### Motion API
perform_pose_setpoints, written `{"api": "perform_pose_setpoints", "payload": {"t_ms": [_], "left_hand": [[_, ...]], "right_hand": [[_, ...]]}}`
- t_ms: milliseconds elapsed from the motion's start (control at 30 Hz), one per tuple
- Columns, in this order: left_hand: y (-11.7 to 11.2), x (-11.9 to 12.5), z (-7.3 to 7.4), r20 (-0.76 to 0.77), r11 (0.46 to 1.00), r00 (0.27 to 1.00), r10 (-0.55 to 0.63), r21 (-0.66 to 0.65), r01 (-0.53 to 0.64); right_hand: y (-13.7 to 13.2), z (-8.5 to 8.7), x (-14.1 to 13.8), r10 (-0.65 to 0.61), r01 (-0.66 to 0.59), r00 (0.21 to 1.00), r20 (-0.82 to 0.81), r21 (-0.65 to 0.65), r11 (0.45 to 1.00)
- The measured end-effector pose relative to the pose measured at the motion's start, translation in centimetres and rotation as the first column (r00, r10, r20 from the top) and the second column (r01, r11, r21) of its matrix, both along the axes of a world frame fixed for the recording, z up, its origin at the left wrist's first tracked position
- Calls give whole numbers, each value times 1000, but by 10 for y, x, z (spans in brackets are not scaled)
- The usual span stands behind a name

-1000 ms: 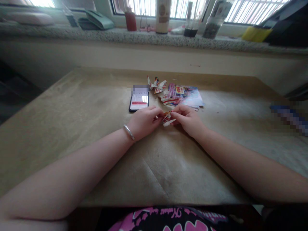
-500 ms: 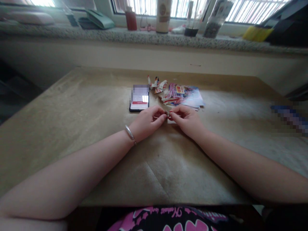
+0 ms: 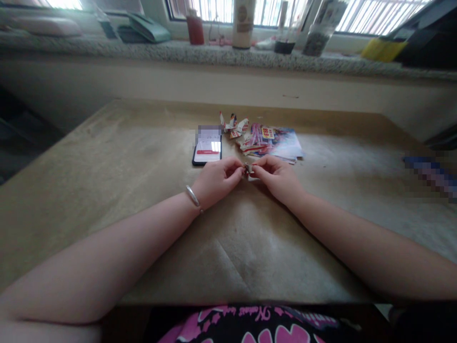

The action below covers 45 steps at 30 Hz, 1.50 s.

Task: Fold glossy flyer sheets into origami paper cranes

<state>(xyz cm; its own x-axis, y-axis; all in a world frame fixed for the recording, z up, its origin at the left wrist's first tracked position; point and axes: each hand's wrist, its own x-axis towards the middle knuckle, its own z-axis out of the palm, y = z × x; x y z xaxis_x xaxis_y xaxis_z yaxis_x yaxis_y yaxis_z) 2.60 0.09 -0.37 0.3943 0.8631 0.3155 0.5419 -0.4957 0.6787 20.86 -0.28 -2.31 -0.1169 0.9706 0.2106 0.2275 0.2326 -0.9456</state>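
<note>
My left hand (image 3: 218, 180) pinches one side of a small piece of folded paper (image 3: 249, 168) between thumb and fingertips. From the other side, my right hand (image 3: 279, 179) grips the same piece with thumb and index finger. Most of the paper is covered by the fingertips, so its exact shape cannot be made out. Just beyond the hands lie folded paper shapes (image 3: 233, 126) in white, red and dark print. A stack of printed leaflets (image 3: 283, 141) sits behind my right hand, with another folded strip (image 3: 253, 149) at its left edge.
A phone (image 3: 208, 155) with a lit screen lies behind my left hand. The table (image 3: 143, 157) has a brownish cover. At the right edge is a blurred blue and pink object (image 3: 430, 176). Bottles, including a red one (image 3: 195, 29), stand on the stone windowsill (image 3: 171, 51).
The fingertips of my left hand have shifted slightly left, and a little more of the folded paper shows between the hands. Everything else on the table stays put.
</note>
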Motion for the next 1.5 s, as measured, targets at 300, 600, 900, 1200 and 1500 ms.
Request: {"api": "perform_pose_setpoints", "payload": {"t_ms": [300,600,900,1200,1500], "left_hand": [[3,2,-3,39,998,999,16,-60,-14],[8,2,-7,148,984,983,104,-159,-80],[7,6,-4,332,930,934,132,-368,-1],[7,7,-7,286,952,954,95,-305,-3],[6,6,-7,295,974,953,71,-228,-3]], "right_hand": [[1,1,-3,9,-9,1000,23,-7,1000],[1,5,-4,-21,4,987,-161,-105,994],[4,4,-5,-79,10,948,-308,-219,976],[0,-2,-5,-35,34,999,35,36,999],[-2,5,-5,-75,74,979,191,10,997]]}}
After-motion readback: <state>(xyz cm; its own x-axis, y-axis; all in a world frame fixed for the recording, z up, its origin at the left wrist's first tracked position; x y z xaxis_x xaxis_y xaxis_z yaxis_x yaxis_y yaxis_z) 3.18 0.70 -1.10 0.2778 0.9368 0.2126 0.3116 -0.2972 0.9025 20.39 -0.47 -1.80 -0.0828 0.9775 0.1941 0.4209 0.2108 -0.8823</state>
